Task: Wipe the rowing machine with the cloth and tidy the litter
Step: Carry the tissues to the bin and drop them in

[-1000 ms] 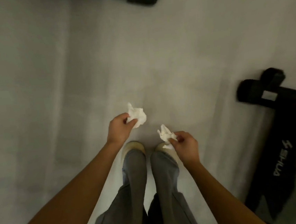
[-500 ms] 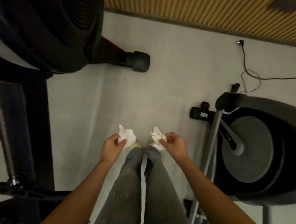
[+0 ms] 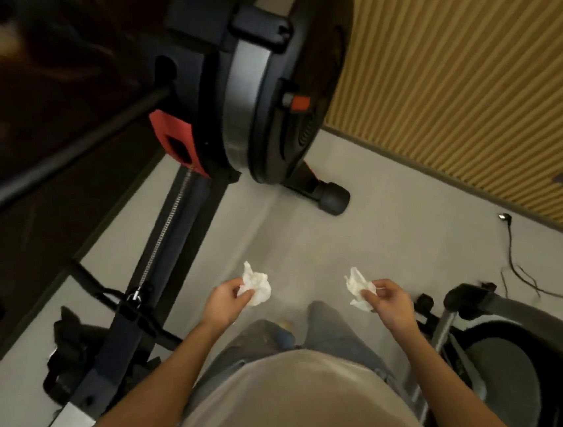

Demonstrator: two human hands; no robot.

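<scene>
From the head camera, the left hand [image 3: 225,303] pinches one crumpled white tissue [image 3: 256,284] and the right hand [image 3: 390,301] pinches another crumpled tissue [image 3: 359,288], both held over the floor [image 3: 395,230]. The rowing machine [image 3: 254,88] lies ahead and to the left, nearer the left hand, its rail [image 3: 169,244] running diagonally toward the person. No brand or writing is legible.

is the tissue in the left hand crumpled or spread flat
Crumpled: the tissue is a bunched white wad pinched in the left hand.
</scene>
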